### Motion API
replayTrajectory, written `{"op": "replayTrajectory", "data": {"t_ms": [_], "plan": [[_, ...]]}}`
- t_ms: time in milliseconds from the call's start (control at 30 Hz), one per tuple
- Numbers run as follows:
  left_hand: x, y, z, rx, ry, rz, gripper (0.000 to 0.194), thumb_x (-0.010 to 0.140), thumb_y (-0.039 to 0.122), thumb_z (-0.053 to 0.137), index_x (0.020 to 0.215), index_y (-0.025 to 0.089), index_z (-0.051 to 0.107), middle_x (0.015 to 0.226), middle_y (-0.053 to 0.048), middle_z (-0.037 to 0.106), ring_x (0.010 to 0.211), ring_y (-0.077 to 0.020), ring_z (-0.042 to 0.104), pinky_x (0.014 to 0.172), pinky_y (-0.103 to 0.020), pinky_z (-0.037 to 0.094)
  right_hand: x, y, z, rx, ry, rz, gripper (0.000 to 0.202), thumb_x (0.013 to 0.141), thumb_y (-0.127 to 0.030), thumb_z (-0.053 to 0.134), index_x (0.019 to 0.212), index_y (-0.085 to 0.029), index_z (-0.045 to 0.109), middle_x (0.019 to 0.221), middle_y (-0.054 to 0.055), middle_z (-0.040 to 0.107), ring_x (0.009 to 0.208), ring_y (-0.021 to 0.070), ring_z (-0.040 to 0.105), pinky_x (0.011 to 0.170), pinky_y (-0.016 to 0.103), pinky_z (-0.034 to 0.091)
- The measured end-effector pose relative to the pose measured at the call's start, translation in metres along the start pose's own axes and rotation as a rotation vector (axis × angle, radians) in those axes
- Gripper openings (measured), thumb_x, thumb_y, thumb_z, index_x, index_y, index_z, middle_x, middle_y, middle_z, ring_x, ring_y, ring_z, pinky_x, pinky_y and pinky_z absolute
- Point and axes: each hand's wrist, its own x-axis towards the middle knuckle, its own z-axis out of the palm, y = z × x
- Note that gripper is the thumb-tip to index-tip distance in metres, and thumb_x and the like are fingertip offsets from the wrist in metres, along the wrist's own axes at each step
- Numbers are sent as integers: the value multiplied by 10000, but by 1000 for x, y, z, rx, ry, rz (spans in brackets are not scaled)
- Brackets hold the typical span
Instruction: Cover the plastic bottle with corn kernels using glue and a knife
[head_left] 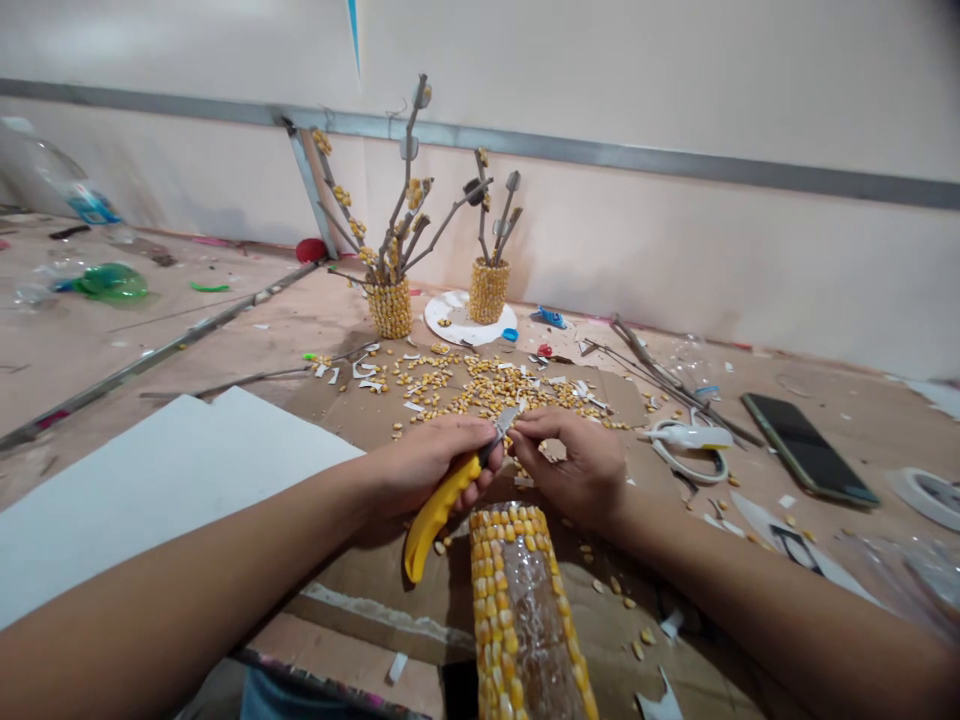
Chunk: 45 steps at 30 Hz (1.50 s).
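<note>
My left hand (439,455) is closed around a utility knife with a yellow handle (441,512), its short metal blade pointing up and away from me. Close against the blade, my right hand (581,465) pinches something too small to make out between thumb and forefinger. Below both hands is a clear plastic cylinder (529,590) partly covered in rows of corn kernels, with a bare strip facing up. Loose corn kernels (480,385) and white scraps lie scattered over the cardboard (337,405) just beyond my hands.
Two kernel-covered pots (388,310) (489,290) hold twigs near the wall, one on a white disc (446,325). White sheets (187,480) lie left. On the right are a glue bottle (690,436), a phone (810,447), a tape roll (930,495) and loose twigs (660,365).
</note>
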Motion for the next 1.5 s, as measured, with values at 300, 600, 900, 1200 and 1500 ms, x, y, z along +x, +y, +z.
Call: {"op": "replayTrajectory", "data": {"t_ms": [300,600,900,1200,1500], "plan": [[-1,-1,1,-3,-18,6,365,953,483,610,763,172,581,602,28,517,436,-73,430,435,-169,337,-7,4,0,-100,-28,-32,106,945,-190,713,971,-291,697,903,32,823,779,209,777,714,365,644],[-10,5,3,85,-172,7,400,963,496,611,730,171,591,583,20,500,437,-78,401,408,-175,309,3,2,-1,-100,-16,252,134,917,-270,679,787,-257,649,693,8,736,601,167,680,603,310,554],[-8,21,-12,-88,-65,157,303,966,384,585,751,171,566,587,23,502,428,-66,391,420,-167,317,-3,16,-3,118,-17,458,191,1023,-392,664,1038,-203,692,765,34,752,660,181,742,641,322,595],[-2,13,-3,263,265,439,264,814,374,823,877,168,671,625,59,543,480,-66,449,479,-210,339,9,-2,-8,77,-144,331,166,1041,-350,626,1008,-213,714,736,24,757,586,160,700,622,313,589],[4,7,-1,268,260,335,344,778,444,847,793,158,657,626,38,574,470,-64,446,475,-223,360,8,-4,-5,-68,-222,48,145,1050,-202,584,1082,-246,718,957,57,824,812,207,768,742,342,602]]}}
